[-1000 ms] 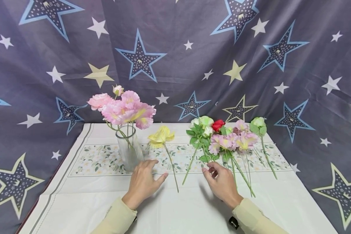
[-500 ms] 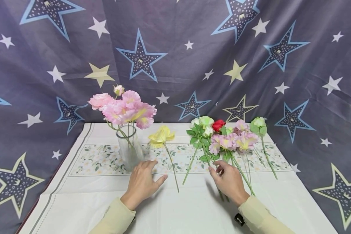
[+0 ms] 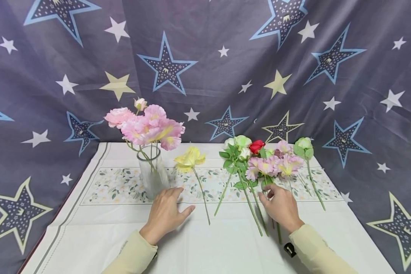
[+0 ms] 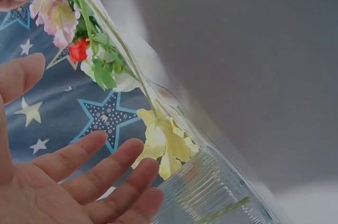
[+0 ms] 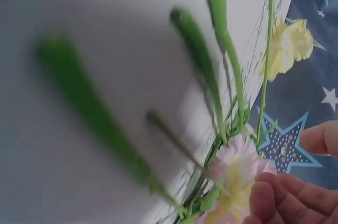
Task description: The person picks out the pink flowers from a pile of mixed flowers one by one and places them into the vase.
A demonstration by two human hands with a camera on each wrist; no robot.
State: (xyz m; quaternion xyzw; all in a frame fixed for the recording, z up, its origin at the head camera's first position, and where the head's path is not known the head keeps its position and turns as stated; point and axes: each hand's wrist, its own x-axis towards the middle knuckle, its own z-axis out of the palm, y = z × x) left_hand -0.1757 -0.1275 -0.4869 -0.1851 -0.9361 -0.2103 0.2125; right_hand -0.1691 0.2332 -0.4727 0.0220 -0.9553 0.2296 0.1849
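My left hand [image 3: 166, 211] is in front of the clear glass vase [image 3: 152, 177], fingers spread and holding nothing; the left wrist view shows its open palm. Pink flowers [image 3: 147, 127] stand in the vase. To its right lies a single yellow flower [image 3: 190, 160], its stem toward me. My right hand [image 3: 281, 207] hovers over the stems of the lying bunch, fingers loosely bent, with a gap between thumb and fingertips in the right wrist view. Around it are pink-and-yellow flowers [image 3: 289, 164] and green stems [image 3: 251, 209], partly hidden by the hand.
White and pale green roses [image 3: 242, 141] and a red rosebud [image 3: 257, 146] lie at the back of the bunch. One pale green rose [image 3: 304, 143] lies apart at far right. A floral runner [image 3: 116, 186] crosses the white tablecloth [image 3: 205, 247]; a star-patterned curtain [image 3: 205, 57] hangs behind.
My right hand has moved to the right across the stems, uncovering the green stems on its left and covering others. The left hand has stayed nearly in place.
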